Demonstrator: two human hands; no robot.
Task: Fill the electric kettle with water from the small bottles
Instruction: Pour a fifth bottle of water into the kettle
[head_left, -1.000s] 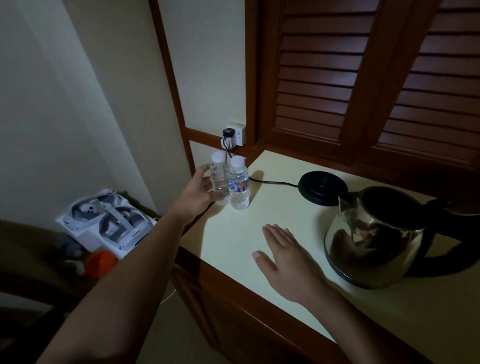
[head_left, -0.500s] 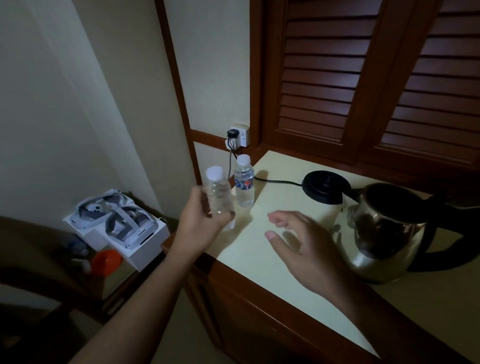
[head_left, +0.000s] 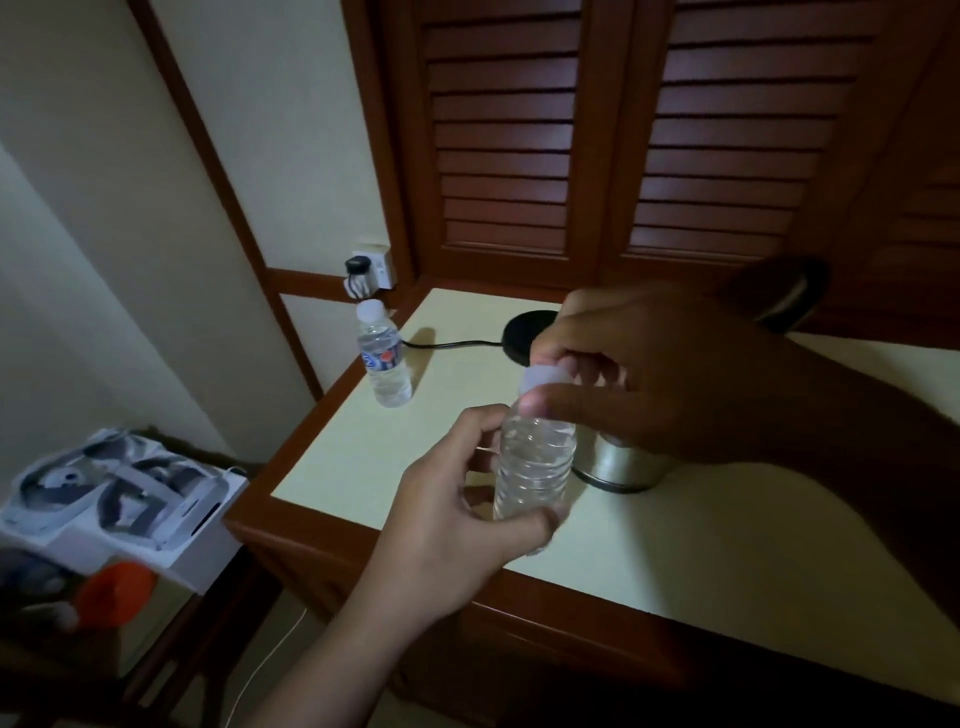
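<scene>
Cream tabletop beneath left hand around bottle, right hand on cap.

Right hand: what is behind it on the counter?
The kettle: only its lower steel body shows beneath the right hand, which pinches the bottle cap, plus part of the black base beyond. The kettle's mouth, spout and handle are covered by hand and forearm.

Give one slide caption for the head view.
The left hand holds a small bottle; the right hand grips its cap.
</scene>
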